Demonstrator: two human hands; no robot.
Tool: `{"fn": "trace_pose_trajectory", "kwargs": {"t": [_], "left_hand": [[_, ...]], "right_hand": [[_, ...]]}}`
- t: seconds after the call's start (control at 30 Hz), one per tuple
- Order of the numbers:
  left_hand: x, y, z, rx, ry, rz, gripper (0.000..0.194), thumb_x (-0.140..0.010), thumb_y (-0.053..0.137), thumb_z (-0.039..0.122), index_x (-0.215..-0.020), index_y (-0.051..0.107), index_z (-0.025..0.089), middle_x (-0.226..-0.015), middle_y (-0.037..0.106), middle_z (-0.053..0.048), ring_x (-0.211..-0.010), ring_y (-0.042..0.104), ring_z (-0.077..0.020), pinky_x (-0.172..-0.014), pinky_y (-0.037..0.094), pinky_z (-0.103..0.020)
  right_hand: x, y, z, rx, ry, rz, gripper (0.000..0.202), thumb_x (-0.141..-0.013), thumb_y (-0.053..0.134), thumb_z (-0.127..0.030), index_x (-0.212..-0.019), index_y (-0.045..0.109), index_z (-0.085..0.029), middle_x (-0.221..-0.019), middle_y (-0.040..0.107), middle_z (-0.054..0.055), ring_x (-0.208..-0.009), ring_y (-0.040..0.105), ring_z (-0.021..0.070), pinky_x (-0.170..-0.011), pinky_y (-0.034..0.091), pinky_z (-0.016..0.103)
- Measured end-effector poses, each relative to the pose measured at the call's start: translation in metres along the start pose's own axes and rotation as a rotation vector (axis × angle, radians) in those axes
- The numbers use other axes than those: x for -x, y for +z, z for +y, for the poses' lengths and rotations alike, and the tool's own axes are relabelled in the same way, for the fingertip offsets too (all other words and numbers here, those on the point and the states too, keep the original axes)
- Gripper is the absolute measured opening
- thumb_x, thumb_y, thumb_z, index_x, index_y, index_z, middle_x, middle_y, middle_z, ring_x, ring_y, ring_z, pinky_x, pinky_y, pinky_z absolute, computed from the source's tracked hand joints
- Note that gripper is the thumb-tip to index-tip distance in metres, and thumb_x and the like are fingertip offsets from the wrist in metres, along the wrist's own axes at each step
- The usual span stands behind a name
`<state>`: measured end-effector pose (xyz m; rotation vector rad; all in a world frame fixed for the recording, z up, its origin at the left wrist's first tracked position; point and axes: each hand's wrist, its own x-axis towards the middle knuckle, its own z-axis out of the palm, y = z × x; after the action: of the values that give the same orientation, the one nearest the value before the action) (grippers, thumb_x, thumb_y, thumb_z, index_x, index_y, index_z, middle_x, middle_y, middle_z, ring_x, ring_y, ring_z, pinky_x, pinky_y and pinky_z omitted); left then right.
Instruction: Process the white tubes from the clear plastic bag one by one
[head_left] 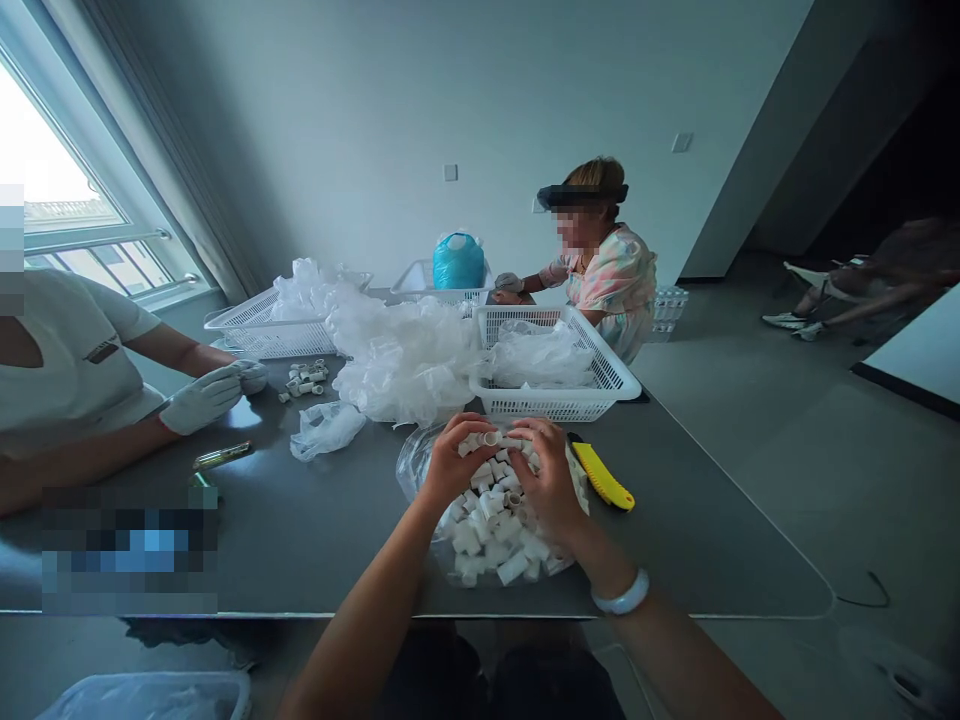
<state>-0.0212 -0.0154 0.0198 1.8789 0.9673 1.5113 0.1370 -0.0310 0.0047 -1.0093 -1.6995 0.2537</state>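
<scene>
Between my hands is a white plastic pipe fitting, with a round open end turned toward me. My left hand grips it from the left, fingers curled over it and thumb below. From the right, my right hand closes its fingertips at the fitting's other end; the exact contact is partly hidden. Below them lies a heap of similar white fittings on a clear plastic bag, its edges spread on the grey table. A yellow tool with a black end rests right of the heap.
Behind the heap stand a white basket holding clear bags and a pile of plastic bags. A gloved co-worker's hands are at the left, near a few fittings. Another person sits across, near a blue bag.
</scene>
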Motion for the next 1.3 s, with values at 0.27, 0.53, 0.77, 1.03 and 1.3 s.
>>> {"fn": "trace_pose_trajectory", "kwargs": {"t": [0.27,0.53,0.77,1.03,1.3], "left_hand": [[0.001,0.000,0.002,0.068,0.035,-0.050,0.017,-0.072,0.070,0.032,-0.085,0.068,0.020,-0.087,0.058,-0.004,-0.088,0.056,-0.0165,-0.083,0.044,-0.030],[-0.001,0.000,0.005,-0.018,0.109,-0.093,0.018,-0.074,0.068,0.034,-0.086,0.068,0.020,-0.086,0.060,-0.006,-0.090,0.055,-0.0193,-0.083,0.044,-0.034],[0.003,0.001,-0.001,-0.039,0.036,-0.110,0.072,-0.067,0.072,0.044,-0.130,0.043,0.025,-0.113,0.056,-0.009,-0.109,0.049,-0.0249,-0.097,0.036,-0.040],[0.001,0.002,-0.006,-0.067,-0.029,-0.031,0.021,-0.075,0.065,0.039,-0.089,0.067,0.024,-0.088,0.064,-0.004,-0.095,0.057,-0.0205,-0.088,0.043,-0.034],[-0.002,0.000,-0.004,-0.242,0.292,0.019,0.017,-0.076,0.066,0.033,-0.088,0.068,0.021,-0.084,0.067,-0.005,-0.096,0.056,-0.0207,-0.084,0.046,-0.036]], "right_hand": [[0.000,0.000,-0.001,-0.016,-0.021,-0.043,0.018,-0.089,0.043,-0.037,-0.097,0.056,-0.027,-0.104,0.057,0.006,-0.106,0.049,0.0231,-0.093,0.039,0.043],[-0.002,-0.001,-0.005,-0.138,0.107,-0.090,0.027,-0.090,0.041,-0.044,-0.092,0.060,-0.026,-0.101,0.060,0.006,-0.104,0.051,0.0217,-0.092,0.041,0.041],[-0.002,0.001,0.001,-0.217,0.188,-0.030,0.024,-0.085,0.050,-0.046,-0.088,0.061,-0.025,-0.104,0.059,0.005,-0.106,0.051,0.0227,-0.093,0.041,0.042],[0.000,0.000,-0.001,-0.197,0.185,-0.013,0.021,-0.082,0.056,-0.044,-0.095,0.062,-0.028,-0.112,0.053,0.005,-0.112,0.048,0.0229,-0.097,0.039,0.043],[0.001,0.002,0.003,-0.188,0.178,-0.048,0.026,-0.086,0.049,-0.046,-0.097,0.062,-0.027,-0.112,0.053,0.007,-0.114,0.047,0.0235,-0.096,0.041,0.042]]}}
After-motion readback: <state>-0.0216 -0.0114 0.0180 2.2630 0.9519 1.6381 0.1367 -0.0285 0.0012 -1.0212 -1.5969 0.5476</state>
